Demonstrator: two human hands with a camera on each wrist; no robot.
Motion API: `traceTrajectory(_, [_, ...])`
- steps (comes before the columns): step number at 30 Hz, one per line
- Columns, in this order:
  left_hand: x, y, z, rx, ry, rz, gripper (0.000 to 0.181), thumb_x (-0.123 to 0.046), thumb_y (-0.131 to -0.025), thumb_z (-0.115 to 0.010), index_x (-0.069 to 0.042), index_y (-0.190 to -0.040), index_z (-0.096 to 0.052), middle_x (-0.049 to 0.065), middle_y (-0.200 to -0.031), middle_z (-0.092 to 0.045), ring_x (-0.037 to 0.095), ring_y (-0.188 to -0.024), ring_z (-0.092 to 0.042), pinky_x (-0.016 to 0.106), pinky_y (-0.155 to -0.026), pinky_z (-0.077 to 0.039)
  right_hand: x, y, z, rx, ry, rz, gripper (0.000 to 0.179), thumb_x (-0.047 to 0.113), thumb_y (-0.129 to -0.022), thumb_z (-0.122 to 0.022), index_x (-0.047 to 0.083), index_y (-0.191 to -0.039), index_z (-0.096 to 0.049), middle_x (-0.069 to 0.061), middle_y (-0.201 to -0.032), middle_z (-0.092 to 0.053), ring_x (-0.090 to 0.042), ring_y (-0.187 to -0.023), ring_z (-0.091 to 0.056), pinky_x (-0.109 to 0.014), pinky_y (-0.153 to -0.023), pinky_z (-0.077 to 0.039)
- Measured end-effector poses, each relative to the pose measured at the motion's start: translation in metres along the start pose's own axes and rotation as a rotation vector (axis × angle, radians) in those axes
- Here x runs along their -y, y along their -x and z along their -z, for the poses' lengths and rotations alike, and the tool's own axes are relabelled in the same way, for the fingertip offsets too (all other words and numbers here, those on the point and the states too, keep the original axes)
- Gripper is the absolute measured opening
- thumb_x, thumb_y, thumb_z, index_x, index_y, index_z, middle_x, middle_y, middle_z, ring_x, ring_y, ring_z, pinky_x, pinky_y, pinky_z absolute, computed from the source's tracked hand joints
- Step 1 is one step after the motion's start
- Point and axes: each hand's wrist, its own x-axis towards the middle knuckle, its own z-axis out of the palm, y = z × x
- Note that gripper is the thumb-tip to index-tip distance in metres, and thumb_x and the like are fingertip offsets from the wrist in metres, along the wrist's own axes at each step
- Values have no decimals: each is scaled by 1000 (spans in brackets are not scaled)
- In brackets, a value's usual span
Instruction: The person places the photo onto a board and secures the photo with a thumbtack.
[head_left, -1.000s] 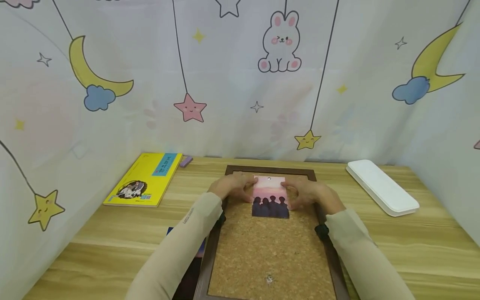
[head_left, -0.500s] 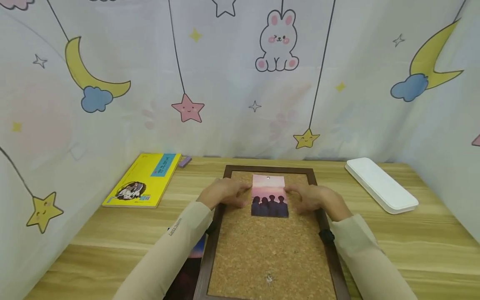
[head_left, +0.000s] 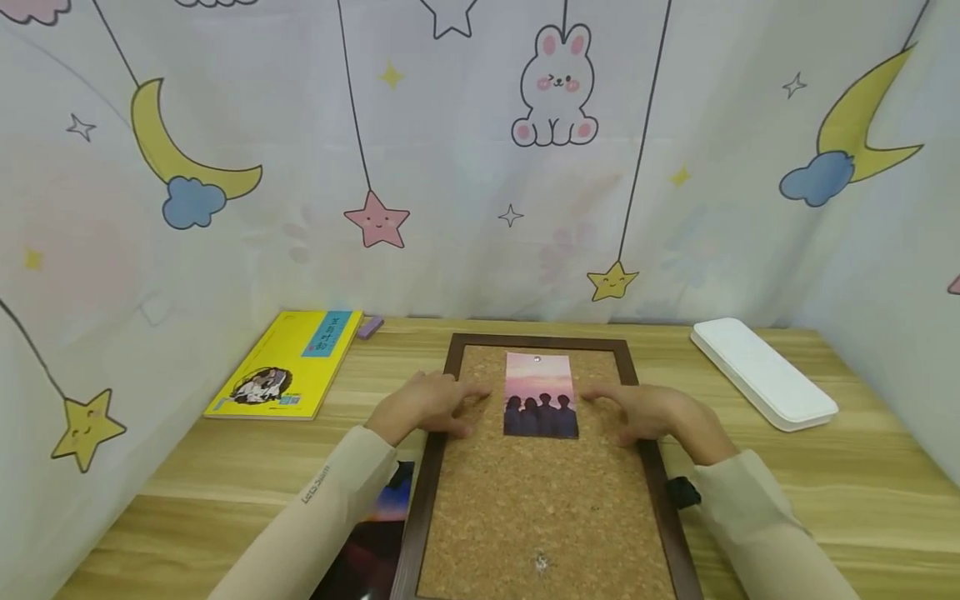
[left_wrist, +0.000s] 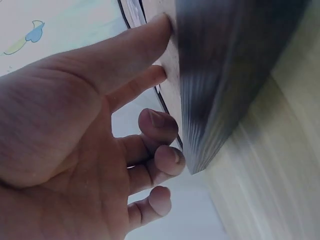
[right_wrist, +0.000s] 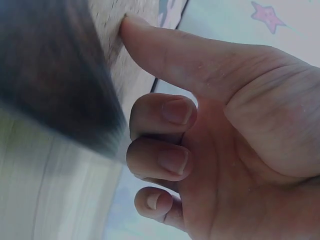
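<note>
A small photo (head_left: 539, 396) with a pink sky and dark silhouettes hangs near the top of a cork board (head_left: 551, 500) in a brown frame (head_left: 427, 500). One clear pushpin (head_left: 537, 359) sits at the photo's upper edge. My left hand (head_left: 427, 404) is over the frame's left side, its thumb and index finger pointing toward the photo, apart from it. On the other side my right hand (head_left: 652, 412) mirrors it, likewise apart from the photo. Both wrist views show the other fingers loosely bent and nothing held. Another clear pushpin (head_left: 541, 562) is low on the cork.
A yellow book (head_left: 288, 362) and a purple eraser-like block (head_left: 370, 327) lie at the back left of the wooden table (head_left: 187, 500). At the right is a white case (head_left: 763, 373). Dark, colourful prints (head_left: 390, 508) lie left of the frame, partly under the left sleeve.
Both hands have let go of the photo's side edges and drawn outward, left and right, and slightly toward me. The photo stays on the cork.
</note>
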Motion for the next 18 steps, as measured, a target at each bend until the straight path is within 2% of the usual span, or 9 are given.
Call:
traceTrajectory(2, [1,4,0,4,-13,-2,68,-36,-91,-74,-29,-152,-44,13,-119,-63,33,-113,-59,53,-97,-44,-2,2,0,3,0,17,72,3,-87,-75,14,-149,-41,-24,-128,-57,-22,-81,-53,-41,-74,-48])
traceTrajectory(4, [3,8,-1,5,-23,-5,69,-36,-90,-75,-29,-151,-45,13,-116,-63,33,-111,-60,54,-96,-44,-4,3,-1,2,-9,18,71,2,-86,-74,15,-148,-42,-16,-102,-62,-19,-70,-49,-37,-65,-45])
traceTrajectory(7, [5,14,-4,2,-21,-7,69,-36,-90,-76,-29,-151,-44,14,-119,-62,34,-114,-58,57,-100,-42,-6,6,-4,-8,-25,11,71,2,-86,-73,17,-148,-43,-2,-73,-47,-14,-58,-37,-30,-57,-35])
traceTrajectory(9, [6,18,-6,-9,-11,-14,69,-35,-90,-76,-28,-151,-45,15,-123,-62,35,-117,-58,57,-101,-41,-6,8,-5,-8,-30,12,70,3,-85,-73,18,-147,-43,0,-68,-43,-13,-56,-35,-29,-55,-33])
traceTrajectory(11, [7,21,-8,-15,7,-23,67,-35,-90,-76,-27,-150,-47,17,-129,-60,37,-121,-56,57,-102,-41,-8,11,-4,6,-24,15,70,6,-86,-74,18,-148,-43,-3,-77,-52,-14,-59,-39,-31,-56,-35])
traceTrajectory(13, [8,24,-8,-17,34,-33,65,-33,-89,-77,-25,-148,-49,18,-132,-59,38,-123,-55,57,-101,-42,-10,15,-2,16,-11,24,69,10,-88,-75,19,-148,-43,-12,-98,-63,-19,-70,-52,-36,-62,-44])
traceTrajectory(15, [9,26,-6,-5,58,-42,66,-34,-88,-78,-24,-148,-50,19,-135,-57,38,-125,-53,56,-101,-43,-15,19,2,23,16,37,67,13,-88,-76,18,-148,-44,-21,-124,-60,-27,-91,-61,-45,-75,-49])
traceTrajectory(17, [12,28,-3,17,77,-50,67,-35,-88,-78,-24,-148,-50,20,-137,-55,38,-125,-52,56,-100,-44,-21,22,5,33,14,37,67,13,-88,-76,18,-148,-46,-22,-137,-54,-29,-94,-61,-47,-80,-49])
traceTrajectory(18, [14,29,-2,28,77,-59,68,-36,-87,-78,-24,-148,-50,20,-136,-55,38,-124,-52,56,-99,-45,-24,24,6,40,0,40,67,12,-88,-76,17,-148,-46,-21,-137,-53,-28,-91,-61,-46,-78,-49])
